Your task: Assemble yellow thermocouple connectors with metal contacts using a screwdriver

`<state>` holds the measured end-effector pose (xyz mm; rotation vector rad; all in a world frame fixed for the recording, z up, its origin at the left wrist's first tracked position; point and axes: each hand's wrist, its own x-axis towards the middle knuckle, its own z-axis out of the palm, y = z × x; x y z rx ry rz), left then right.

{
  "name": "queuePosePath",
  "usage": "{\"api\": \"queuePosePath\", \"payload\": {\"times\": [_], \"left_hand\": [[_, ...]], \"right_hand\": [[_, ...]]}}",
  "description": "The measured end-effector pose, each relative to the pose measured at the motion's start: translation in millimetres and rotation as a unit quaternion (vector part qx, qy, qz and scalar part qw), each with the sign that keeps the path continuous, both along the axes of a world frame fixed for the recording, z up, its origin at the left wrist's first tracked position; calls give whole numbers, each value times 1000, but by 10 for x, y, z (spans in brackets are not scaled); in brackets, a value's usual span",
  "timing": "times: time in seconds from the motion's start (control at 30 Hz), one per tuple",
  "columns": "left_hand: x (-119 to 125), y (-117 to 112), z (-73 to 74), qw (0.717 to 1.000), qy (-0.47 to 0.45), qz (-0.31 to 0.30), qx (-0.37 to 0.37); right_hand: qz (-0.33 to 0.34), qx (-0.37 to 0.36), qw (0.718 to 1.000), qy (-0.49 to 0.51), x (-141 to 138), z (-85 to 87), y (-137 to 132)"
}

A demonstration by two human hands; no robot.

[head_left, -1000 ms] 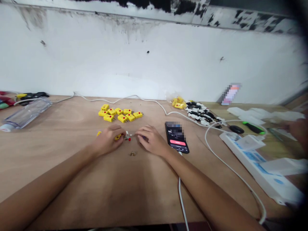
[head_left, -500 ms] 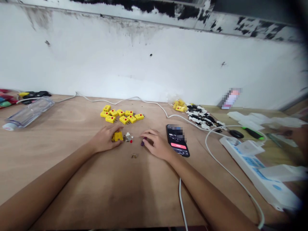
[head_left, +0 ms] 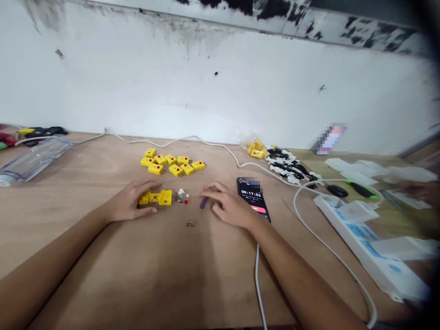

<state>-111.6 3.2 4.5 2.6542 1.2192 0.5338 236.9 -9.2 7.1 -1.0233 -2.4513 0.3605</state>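
Left hand (head_left: 128, 200): lay open, not gripping, fingers touching yellow connector housings (head_left: 154, 198).
Right hand (head_left: 229, 206): open, empty, just beside small purple tool (head_left: 204, 202).

- White plastered wall (head_left: 206, 91), behind the bench, with small dark marks
- Grey-brown streaks (head_left: 182, 30) running down from its upper edge
- Pale horizontal band (head_left: 285, 20) above, its paint flaking in black patches
- Plywood bench (head_left: 103, 275), light brown, meeting the wall
- Paler, yellower board (head_left: 388, 220) at the right
- Soft, even light, without hard shadows
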Motion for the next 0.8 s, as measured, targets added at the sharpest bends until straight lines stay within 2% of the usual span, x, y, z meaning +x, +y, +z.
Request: {"api": "queuePosePath", "payload": {"times": [0.07,0.17,0.27,0.33,0.43,0.53,0.6,0.7,0.8], "left_hand": [[87,-50,29,999,-8,-12,34],[376,-210,113,997,-32,-52,51],[699,-389,140,992,-22,-123,2],[850,-449,102,991,-21,-132,-17],[943,-420,10,991,-28,-125,-41],[945,-338,-51,990,-69,-112,-39],[943,-307,-54,989,-111,-85,-40],[968,-318,-17,982,-177,-10,-59],[1014,-358,5,957,-263,34,-118]], "right_hand": [[16,2,1000,-14,-8,-42,19],[22,12,1000,4,-64,-85,27],[29,29,998,45,-127,-45,-25],[50,29,997,60,-156,17,-89],[85,16,995,57,-183,100,-187],[86,10,995,52,-209,118,-244],[70,10,996,59,-238,88,-259],[26,-10,995,101,-306,5,-268],[-3,-57,982,180,-399,-79,-269]]}}
